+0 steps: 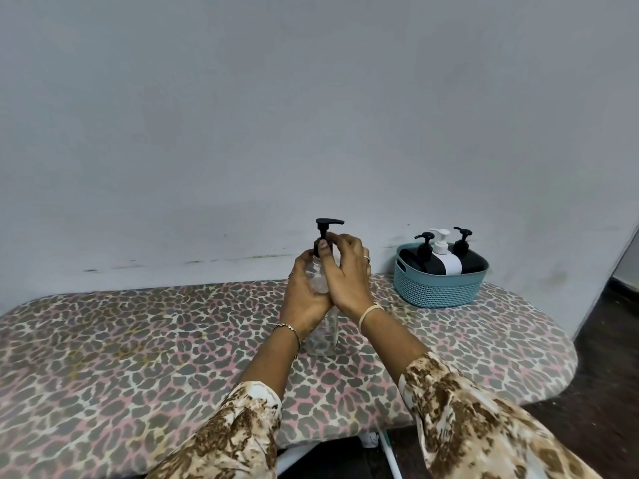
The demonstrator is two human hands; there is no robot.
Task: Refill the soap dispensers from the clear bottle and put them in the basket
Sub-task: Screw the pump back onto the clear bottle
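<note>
2 sleeves in a cream-and-brown blotched print fill the bottom edge, and from them both forearms reach forward over the leopard-print padded board to the tall clear plastic bottle with a black pump top. This bottle stands upright on the board, well to the left of the teal woven-look plastic basket and nearer the camera than it. The basket sits at the board's far right end against the grey wall and already holds 3 dispensers side by side: 2 black pump dispensers flanking 1 white pump dispenser.

Risk, as I judge it: the bottle is tall and narrow on a soft padded surface, so a hard twist at the collar could tip it, or the pump could go on crooked and leak if it is being screwed down. Whether the pump is being loosened or tightened cannot be told.

The left hand is wrapped around the bottle's upper body, bracing it, wrist bent upward. The right hand crosses in front, fingertips pinched around the black collar under the pump head, thumb on the near side.
</note>
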